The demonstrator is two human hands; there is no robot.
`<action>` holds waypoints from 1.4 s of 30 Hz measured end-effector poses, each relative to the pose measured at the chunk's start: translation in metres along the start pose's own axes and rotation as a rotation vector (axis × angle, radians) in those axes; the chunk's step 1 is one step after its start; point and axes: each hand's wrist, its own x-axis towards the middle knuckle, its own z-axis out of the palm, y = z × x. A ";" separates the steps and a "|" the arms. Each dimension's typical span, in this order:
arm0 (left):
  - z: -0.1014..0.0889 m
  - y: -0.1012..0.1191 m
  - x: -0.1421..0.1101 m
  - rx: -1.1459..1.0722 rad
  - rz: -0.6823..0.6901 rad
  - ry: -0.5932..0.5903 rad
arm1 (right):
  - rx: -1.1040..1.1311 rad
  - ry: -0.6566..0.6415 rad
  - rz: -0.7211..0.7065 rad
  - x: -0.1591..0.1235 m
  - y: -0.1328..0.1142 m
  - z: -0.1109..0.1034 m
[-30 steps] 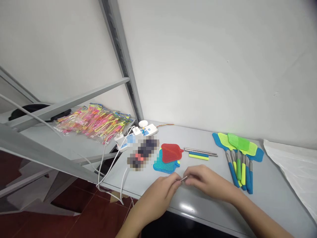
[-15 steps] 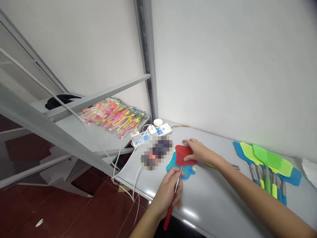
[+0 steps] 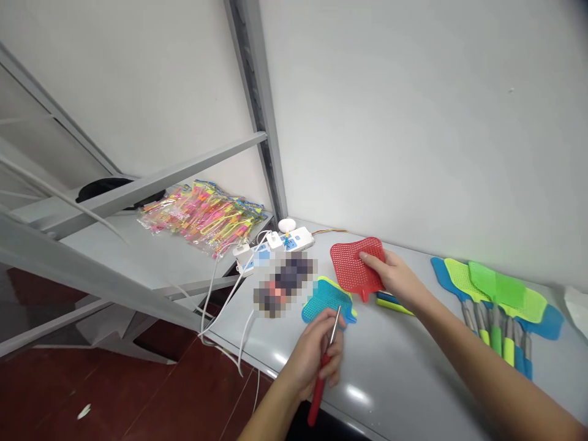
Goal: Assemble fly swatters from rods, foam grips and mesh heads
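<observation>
My left hand (image 3: 316, 349) grips a fly-swatter handle (image 3: 323, 372), a thin metal rod with a red grip, held upright near the table's front edge. My right hand (image 3: 395, 277) holds a red mesh swatter head (image 3: 353, 264) lifted off the table, its short neck pointing down. Just below it, blue and yellow-green mesh heads (image 3: 325, 300) lie stacked flat on the grey table (image 3: 404, 367). Under my right wrist lie loose blue and yellow grips (image 3: 390, 302).
Several finished swatters (image 3: 498, 306) with blue, yellow and green heads lie at the right. A white power strip (image 3: 275, 245) with cables sits by a grey metal post (image 3: 261, 122). A bag of bright plastic parts (image 3: 202, 214) rests on the left shelf.
My right hand has picked the red mesh head off the stack and raised it up and to the right. My left hand keeps the red-gripped rod almost still.
</observation>
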 end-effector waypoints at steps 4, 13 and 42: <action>0.028 -0.016 0.023 0.002 -0.062 -0.026 | 0.273 0.414 -0.038 -0.036 0.020 -0.022; 0.080 -0.047 0.064 0.466 -0.131 -0.183 | 0.370 0.942 -0.146 -0.093 0.070 -0.058; 0.094 -0.040 0.064 0.535 -0.099 -0.221 | 0.251 0.762 -0.121 -0.105 0.054 -0.063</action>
